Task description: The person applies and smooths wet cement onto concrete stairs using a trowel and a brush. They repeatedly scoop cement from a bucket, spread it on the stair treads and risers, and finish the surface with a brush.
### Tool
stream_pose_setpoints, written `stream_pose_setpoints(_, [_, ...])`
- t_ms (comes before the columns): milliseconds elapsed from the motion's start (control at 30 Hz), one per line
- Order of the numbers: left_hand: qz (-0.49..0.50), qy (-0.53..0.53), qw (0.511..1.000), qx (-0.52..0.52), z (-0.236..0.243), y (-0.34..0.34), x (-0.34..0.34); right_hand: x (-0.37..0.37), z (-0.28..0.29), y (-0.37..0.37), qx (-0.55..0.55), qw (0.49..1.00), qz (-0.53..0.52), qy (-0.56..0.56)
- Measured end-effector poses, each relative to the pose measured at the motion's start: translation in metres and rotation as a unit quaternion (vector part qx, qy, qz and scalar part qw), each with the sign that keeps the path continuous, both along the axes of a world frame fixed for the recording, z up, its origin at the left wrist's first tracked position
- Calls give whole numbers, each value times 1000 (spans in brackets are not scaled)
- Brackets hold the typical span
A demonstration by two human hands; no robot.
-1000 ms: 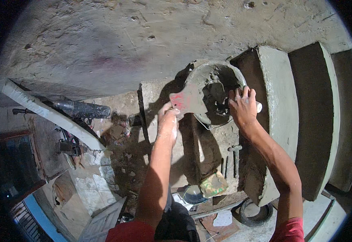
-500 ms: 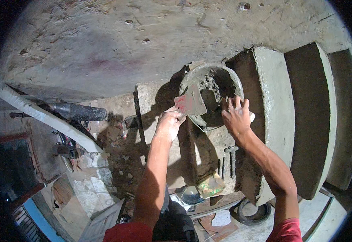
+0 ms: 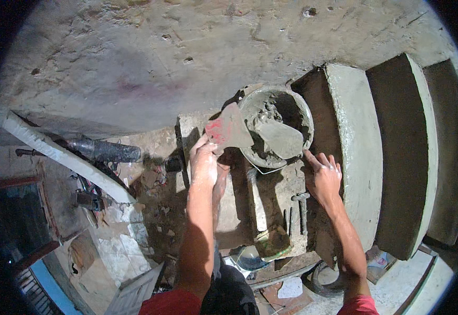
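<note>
My left hand point(image 3: 203, 161) pinches the lower left edge of a flat scraper plate point(image 3: 233, 130), grey with worn red marks, held beside the bucket's left rim. The bucket point(image 3: 307, 113) is caked with grey mortar point(image 3: 268, 110). Over its mouth lies a mortar-coated trowel blade point(image 3: 280, 139), turned flat toward me. My right hand point(image 3: 324, 176) is closed around the trowel's handle, which the fingers hide, and its index finger stretches toward the blade at the bucket's right side.
Freshly plastered steps point(image 3: 352, 121) rise on the right. A rough wall point(image 3: 134, 63) runs behind. Below the bucket lie a hammer-like tool point(image 3: 301, 210) and a yellow-green packet point(image 3: 273, 242). A pale board point(image 3: 66, 155) leans at left over a dark cylinder point(image 3: 105, 150).
My right hand has drawn back toward me and right, and the trowel blade now shows flat over the bucket. The scraper plate has shifted left with my left hand.
</note>
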State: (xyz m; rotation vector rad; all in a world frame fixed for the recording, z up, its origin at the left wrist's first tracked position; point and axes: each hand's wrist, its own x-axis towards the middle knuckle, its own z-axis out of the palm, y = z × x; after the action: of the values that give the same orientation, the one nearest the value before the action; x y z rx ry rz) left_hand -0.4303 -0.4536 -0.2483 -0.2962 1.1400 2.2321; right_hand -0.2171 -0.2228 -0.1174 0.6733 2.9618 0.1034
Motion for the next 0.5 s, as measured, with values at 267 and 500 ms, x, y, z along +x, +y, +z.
stream_pose_setpoints(267, [-132, 32, 988, -69, 17, -10, 12, 60, -12, 16, -492, 850, -49, 179])
stream_pose_setpoints(500, [-191, -13, 981, 32, 19, -6, 25, 68, -36, 32, -737, 660, -141, 32])
